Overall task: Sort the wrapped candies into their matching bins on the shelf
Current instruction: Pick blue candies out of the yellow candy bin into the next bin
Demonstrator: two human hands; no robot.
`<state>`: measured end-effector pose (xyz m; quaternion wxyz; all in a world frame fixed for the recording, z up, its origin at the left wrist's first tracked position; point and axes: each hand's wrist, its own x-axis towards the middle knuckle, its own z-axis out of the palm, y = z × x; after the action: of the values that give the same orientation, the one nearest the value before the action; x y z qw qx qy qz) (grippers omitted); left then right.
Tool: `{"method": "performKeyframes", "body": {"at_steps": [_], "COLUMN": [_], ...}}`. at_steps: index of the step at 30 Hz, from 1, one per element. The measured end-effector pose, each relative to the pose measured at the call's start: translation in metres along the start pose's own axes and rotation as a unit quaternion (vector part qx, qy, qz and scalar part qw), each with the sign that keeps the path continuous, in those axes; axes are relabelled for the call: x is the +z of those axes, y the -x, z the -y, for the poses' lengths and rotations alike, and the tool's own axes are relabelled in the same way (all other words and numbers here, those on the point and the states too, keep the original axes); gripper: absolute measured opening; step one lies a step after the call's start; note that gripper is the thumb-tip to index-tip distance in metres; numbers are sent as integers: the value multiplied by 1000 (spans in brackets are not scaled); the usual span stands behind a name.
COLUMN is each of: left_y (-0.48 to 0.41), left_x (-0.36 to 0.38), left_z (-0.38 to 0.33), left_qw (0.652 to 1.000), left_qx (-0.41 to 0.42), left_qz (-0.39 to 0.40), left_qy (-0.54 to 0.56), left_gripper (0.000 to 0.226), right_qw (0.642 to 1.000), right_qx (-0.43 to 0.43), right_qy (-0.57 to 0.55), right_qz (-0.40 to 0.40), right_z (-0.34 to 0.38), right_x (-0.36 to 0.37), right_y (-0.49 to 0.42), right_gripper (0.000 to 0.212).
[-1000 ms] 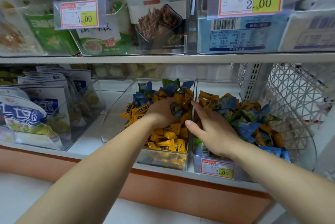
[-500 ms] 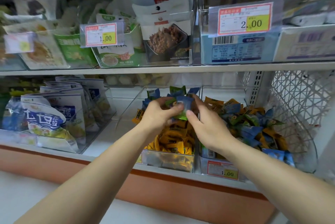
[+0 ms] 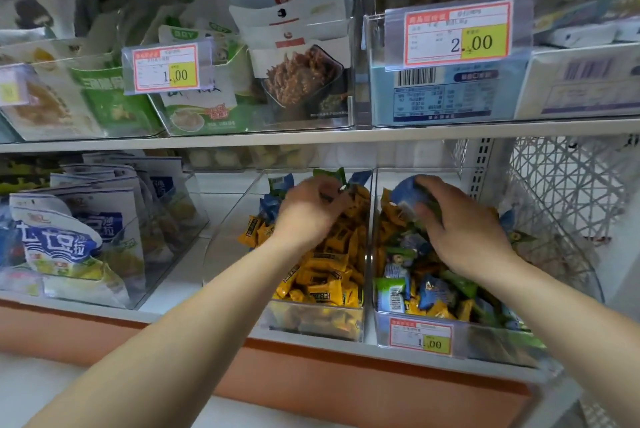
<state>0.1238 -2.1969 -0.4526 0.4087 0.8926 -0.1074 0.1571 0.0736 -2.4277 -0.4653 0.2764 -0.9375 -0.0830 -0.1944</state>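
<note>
Head: right hand (image 3: 464, 230) grips blue candy (image 3: 403, 193), seemingly above rim of right bin (image 3: 491, 341).

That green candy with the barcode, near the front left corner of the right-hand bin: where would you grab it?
Probably pinch its upper green end, coming down from above. The green candy sits on top of the pile with its broad barcode face showing. It is tucked against the left wall of the right-hand bin, and other candies crowd its right side, so only the top looks free.
</note>
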Motion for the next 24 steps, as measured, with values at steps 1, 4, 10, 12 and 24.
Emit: {"method": "performKeyframes", "body": {"at_steps": [1,4,10,12,24], "left_y": [-13,-53,-104,-108,-96], "left_x": [1,12,40,41,56], "left_z": [5,15,34,41,54], "left_qw": [998,972,950,952,963], "left_qx": [10,88,37,52,84], "left_qz": [-7,-25,121,106,106], "left_qy": [-56,-218,-287,-284,-235], "left_gripper": [20,40,62,53,41], "right_qw": [996,967,976,976,989], "right_qx": [-12,-1,24,17,44], "right_qy": [84,233,195,198,106], "right_qz": [20,101,94,85,98], "right_z": [-9,-21,-9,-4,8], "right_x": [-1,6,22,23,31], "right_y": [-1,-3,-2,-3,-3], "right_gripper": [40,44,58,57,49]}}
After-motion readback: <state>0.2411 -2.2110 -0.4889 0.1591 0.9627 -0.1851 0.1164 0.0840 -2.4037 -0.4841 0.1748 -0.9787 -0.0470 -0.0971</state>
